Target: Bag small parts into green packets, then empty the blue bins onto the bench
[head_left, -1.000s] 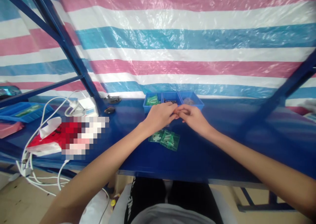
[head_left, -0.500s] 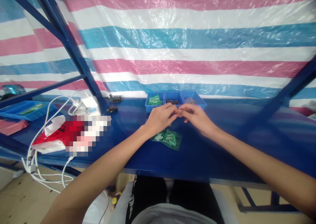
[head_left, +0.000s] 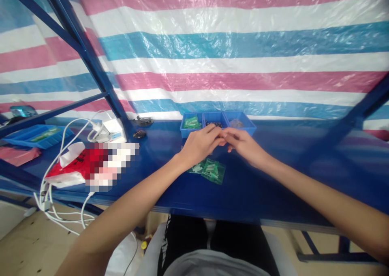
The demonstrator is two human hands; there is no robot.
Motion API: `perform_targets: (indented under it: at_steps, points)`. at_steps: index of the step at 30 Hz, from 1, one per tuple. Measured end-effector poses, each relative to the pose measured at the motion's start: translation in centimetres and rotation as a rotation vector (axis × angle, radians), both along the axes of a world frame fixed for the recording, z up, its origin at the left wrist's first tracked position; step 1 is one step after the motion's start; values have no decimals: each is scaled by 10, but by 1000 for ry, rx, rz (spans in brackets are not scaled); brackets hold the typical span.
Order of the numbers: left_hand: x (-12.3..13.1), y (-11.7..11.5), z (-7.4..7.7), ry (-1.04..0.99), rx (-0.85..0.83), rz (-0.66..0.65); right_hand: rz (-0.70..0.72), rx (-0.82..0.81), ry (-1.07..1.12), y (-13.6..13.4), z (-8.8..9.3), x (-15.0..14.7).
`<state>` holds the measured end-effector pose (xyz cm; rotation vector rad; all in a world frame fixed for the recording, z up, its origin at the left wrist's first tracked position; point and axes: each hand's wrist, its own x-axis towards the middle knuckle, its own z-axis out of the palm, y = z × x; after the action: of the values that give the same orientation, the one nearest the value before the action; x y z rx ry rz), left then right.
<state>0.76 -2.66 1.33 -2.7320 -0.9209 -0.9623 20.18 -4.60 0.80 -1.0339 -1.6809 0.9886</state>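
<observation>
My left hand (head_left: 203, 143) and my right hand (head_left: 241, 143) meet fingertip to fingertip above the blue table. Both are closed in a pinch, and whatever lies between the fingers is too small or too hidden to name. Just behind them stands a blue three-part bin (head_left: 190, 132). Its left section holds green packets (head_left: 192, 123), its middle one small dark pieces (head_left: 214, 124), and its right one clear or greyish items (head_left: 236, 124). Below my left wrist lie green bags with pale strips (head_left: 212, 171), partly covered by that hand.
On the left are a red and white tissue pack (head_left: 75, 164), a white power strip (head_left: 114, 131) with looping cables, and another blue tray (head_left: 41, 136). A small dark object (head_left: 139, 134) lies near the blue frame post (head_left: 91, 65). Striped sheeting (head_left: 227, 45) hangs behind the table.
My fingertips have drawn closer together and now overlap, hiding the small gap between them. The whole view has shifted slightly; the bin and bags stay in place.
</observation>
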Motion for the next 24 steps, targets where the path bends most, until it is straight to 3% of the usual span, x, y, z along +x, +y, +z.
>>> perform_targets:
  at_steps: [4, 16, 24]
  points:
    - [1, 1, -1, -76, -27, -26, -23, -57, 55, 0, 2, 0]
    - [6, -1, -4, -113, -46, 3, -3, 35, -49, 6, -5, 7]
    - [6, -2, -2, -125, -29, 32, -32, 95, -111, 4, 0, 6]
